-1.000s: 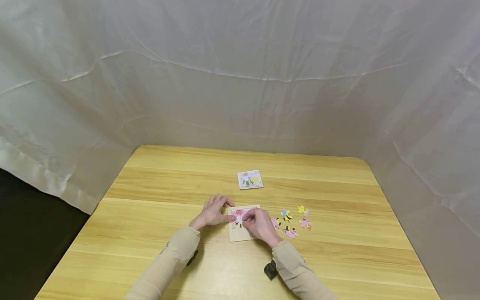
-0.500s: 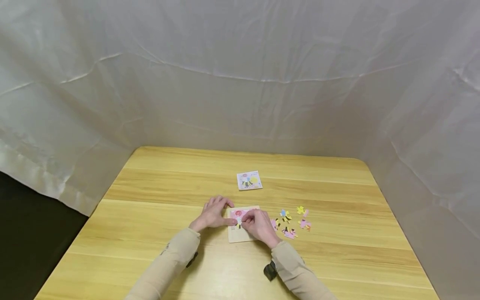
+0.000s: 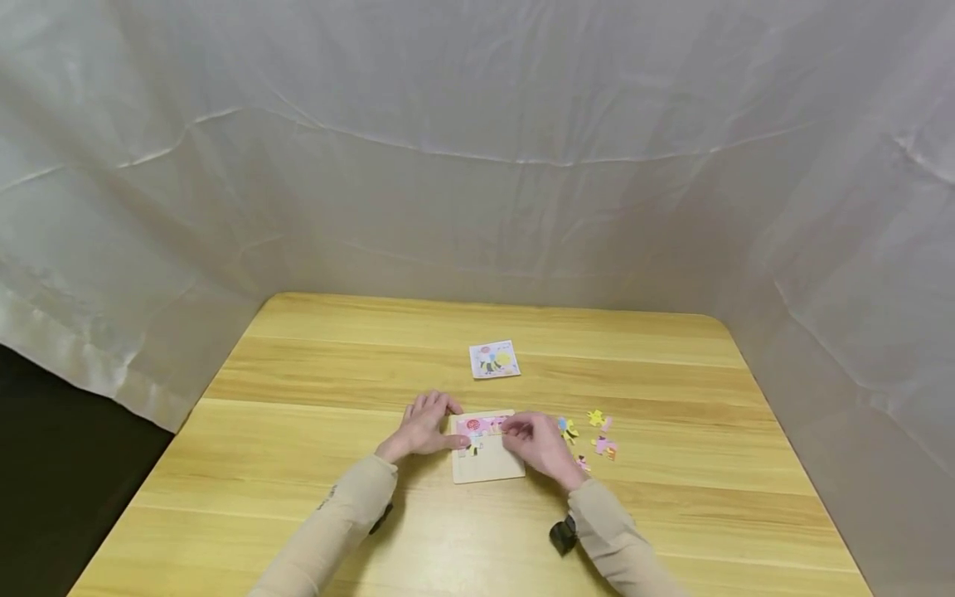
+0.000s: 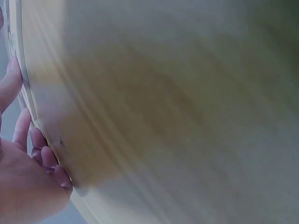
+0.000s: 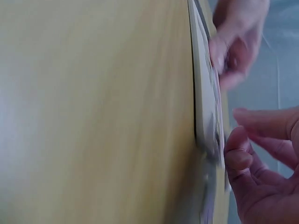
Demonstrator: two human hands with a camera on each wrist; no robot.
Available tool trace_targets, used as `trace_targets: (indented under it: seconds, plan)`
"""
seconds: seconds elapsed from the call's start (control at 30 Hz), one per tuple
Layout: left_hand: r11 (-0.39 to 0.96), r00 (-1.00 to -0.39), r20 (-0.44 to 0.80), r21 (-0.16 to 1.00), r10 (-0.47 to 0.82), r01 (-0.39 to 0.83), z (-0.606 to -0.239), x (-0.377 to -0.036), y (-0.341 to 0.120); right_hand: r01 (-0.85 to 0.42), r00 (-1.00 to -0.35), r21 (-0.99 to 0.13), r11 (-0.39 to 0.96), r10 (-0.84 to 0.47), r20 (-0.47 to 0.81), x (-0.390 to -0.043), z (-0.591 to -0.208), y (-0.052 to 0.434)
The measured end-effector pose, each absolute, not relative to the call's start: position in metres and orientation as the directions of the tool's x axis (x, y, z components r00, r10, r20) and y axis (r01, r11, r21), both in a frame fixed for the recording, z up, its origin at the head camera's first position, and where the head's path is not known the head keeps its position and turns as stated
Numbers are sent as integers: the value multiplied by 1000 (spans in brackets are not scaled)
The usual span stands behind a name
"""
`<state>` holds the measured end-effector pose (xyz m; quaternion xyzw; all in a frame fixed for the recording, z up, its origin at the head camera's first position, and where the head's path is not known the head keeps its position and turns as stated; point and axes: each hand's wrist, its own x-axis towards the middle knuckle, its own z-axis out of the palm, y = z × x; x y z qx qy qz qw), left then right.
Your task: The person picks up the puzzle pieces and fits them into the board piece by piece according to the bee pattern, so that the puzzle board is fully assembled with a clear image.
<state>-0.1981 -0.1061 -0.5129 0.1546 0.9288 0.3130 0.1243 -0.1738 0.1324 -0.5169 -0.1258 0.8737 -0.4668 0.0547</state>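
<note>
A square wooden puzzle board lies on the table, with pink pieces filled in along its top row. My left hand rests flat on the table at the board's left edge, thumb touching the frame. My right hand hovers at the board's right edge with loosely curled fingers; I see nothing in it. In the right wrist view the board's edge runs past my right fingers, with the left hand beyond. The left wrist view shows only my left fingers on blurred wood.
Several loose coloured puzzle pieces lie scattered just right of my right hand. A small picture card sits farther back on the wooden table. White cloth walls surround the table on three sides.
My right hand has moved off the board to its right edge, uncovering the board's lower half. The left hand has stayed in place.
</note>
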Motion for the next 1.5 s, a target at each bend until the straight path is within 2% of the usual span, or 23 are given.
trace_targets:
  seconds: [0.3,0.43,0.6,0.83,1.5]
  plan:
    - [740,-906,-142,633,399,227,-513,-201,-109,-194,-971,-745,638,-232,55,-182,-515,196]
    - [739,-895,-150,629,420,241,-512,-201,-111,-217,-967,-678,702,-249,52,-186,-516,216]
    - [742,-887,-169,625,430,241,-511,-200,-113,-223,-966,-647,730,-253,48,-188,-517,232]
    - [747,-881,-174,615,441,252,-510,-200,-114,-274,-954,-614,740,-291,76,-189,-519,241]
    - [723,-873,-173,645,456,250,-511,-203,-115,-240,-964,-590,771,-261,52,-191,-518,235]
